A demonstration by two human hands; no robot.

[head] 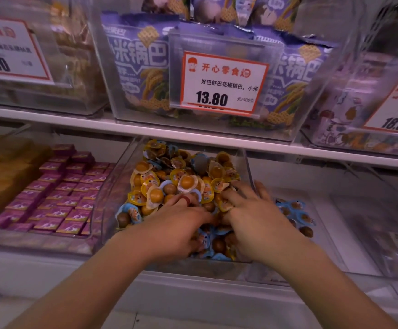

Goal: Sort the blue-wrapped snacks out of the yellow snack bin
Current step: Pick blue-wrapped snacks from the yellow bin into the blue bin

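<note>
Both your hands are down in the yellow snack bin (122, 176), the clear tub on the lower shelf, and everything else here I'll place off that bin. Your left hand (179, 224) and right hand (252, 214) sit side by side at the bin's near end, nearly touching, fingers dug into the pile. Whether either one has actually pinched a packet I can't tell, the fingertips are buried. My guess is you're raking the near end because that's where the blue-wrapped snacks (129, 214) collect, under and around your palms, while the yellow-wrapped snacks (183, 184) heap up toward the back of the bin.

Just right of the bin, a neighbouring tub holds a small sorted blue pile (295, 210), so that looks like your drop spot, close enough to flick packets across.

Left of the bin are rows of pink boxes (58, 193).

Above the bin, on the upper shelf, purple bags (141, 58) show big characters 米锅巴, and the price tag (224, 84) reads 开心零食, 13.80. Tags further left and right show 2.60 and 18.80.
</note>
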